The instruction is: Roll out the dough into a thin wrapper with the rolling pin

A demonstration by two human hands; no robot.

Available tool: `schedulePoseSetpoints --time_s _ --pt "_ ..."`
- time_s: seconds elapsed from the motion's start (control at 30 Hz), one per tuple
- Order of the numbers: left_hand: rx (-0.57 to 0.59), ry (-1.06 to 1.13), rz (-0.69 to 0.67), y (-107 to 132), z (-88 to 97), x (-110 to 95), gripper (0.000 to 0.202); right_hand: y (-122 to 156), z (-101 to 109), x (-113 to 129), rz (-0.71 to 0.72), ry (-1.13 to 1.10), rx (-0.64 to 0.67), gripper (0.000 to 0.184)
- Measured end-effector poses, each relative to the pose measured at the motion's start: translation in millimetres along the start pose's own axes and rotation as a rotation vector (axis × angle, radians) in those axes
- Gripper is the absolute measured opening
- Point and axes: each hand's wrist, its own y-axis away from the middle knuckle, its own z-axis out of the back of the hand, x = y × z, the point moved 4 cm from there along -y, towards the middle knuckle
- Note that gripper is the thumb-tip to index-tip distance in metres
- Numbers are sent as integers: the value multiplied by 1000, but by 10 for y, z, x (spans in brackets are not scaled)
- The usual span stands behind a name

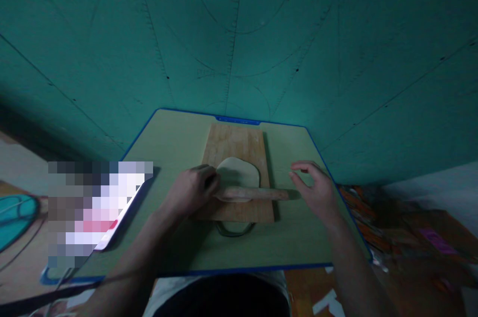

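On a wooden cutting board lies a flat, rounded sheet of dough. A wooden rolling pin rests across the dough's near part, its right end reaching past the board's edge. My left hand is closed at the dough's left edge, fingers curled and seeming to pinch it, close to the pin's left end; the fingertips are partly hidden. My right hand hovers to the right of the pin's end, apart from it, with thumb and fingers spread and nothing in them.
The board stands on a small blue-edged table against a green wall. A bright, pixelated tablet-like screen sits at the table's left. A dark loop handle shows below the board. Cluttered boxes lie at right.
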Motion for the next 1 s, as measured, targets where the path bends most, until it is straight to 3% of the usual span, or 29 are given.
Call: schedulePoseSetpoints --time_s 0.07,0.17,0.23,0.33,0.4,0.47,0.53,0.63,0.7,0.77,0.87,0.93,1.0 --pt "-3 -9 1 -1 -1 1 25 38 -78 107 73 28 106 22" --pt "-22 -12 -1 -1 2 0 28 46 -402 444 243 66 368 37" --pt "-23 -4 5 -1 4 -2 29 6 -581 608 315 92 474 40" --pt "-18 3 14 2 3 -7 28 -83 -619 593 341 180 553 40" --pt "-23 -2 10 4 2 -10 26 -135 -515 445 281 288 548 41" --pt "-27 -12 10 5 -1 -7 25 -161 -389 308 166 378 460 45" --pt "-16 -19 10 6 -8 -3 24 -126 -356 287 116 347 388 47" --pt "-4 -18 14 7 -7 1 24 -17 -491 395 258 150 482 48" --pt "-11 -13 18 6 5 -1 25 1 -519 343 295 135 559 48" --pt "-22 -15 34 4 15 -3 26 -58 -398 117 145 290 513 43" --pt "-21 -29 64 3 10 -7 26 -95 -115 -140 -76 460 319 49" --pt "-43 -50 100 8 6 -3 27 -12 -87 -61 -55 384 255 49" --pt "-94 -80 158 19 13 11 28 128 -226 149 14 354 312 51"
